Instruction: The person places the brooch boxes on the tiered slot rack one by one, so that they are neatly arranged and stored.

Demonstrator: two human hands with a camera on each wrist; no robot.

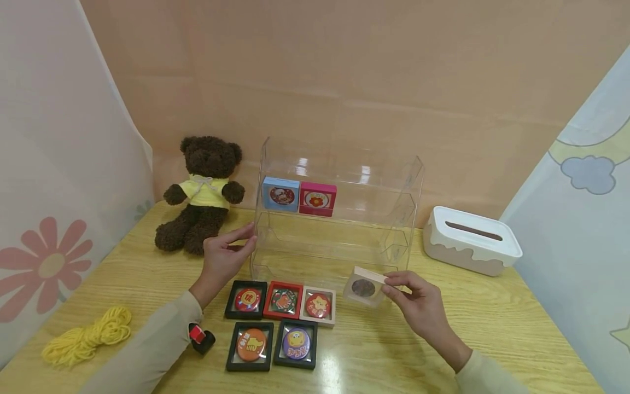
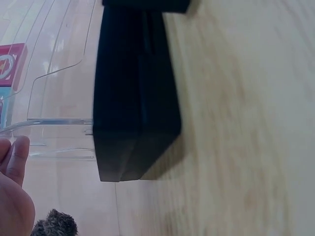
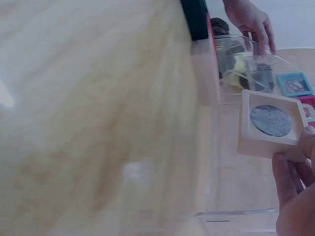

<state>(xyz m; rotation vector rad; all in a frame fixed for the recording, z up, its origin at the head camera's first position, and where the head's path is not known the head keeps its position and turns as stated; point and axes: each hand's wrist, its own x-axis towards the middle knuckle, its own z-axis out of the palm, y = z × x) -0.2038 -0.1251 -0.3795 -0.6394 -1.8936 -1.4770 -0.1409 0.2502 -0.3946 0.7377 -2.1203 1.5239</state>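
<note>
Frame (image 1: 363, 289) pinched by right grip (image 1: 420, 307) escapes left wrist view, where left grip (image 1: 225, 253) pinches rack (image 1: 344, 243)

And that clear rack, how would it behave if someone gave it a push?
The clear rack is probably stiff, since it stands straight though thin and see-through. It looks light for its size and might slide, bearing only the blue frame and pink frame. Glossy, with bright reflections, it may feel slippery.

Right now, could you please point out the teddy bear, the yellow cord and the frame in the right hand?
Teddy bear (image 1: 208, 196): head view, on its yellow shirt.
Yellow cord (image 1: 92, 335): head view, middle of the bundle.
Pale frame (image 3: 261, 146): right wrist view, on its lower side wall.
</note>
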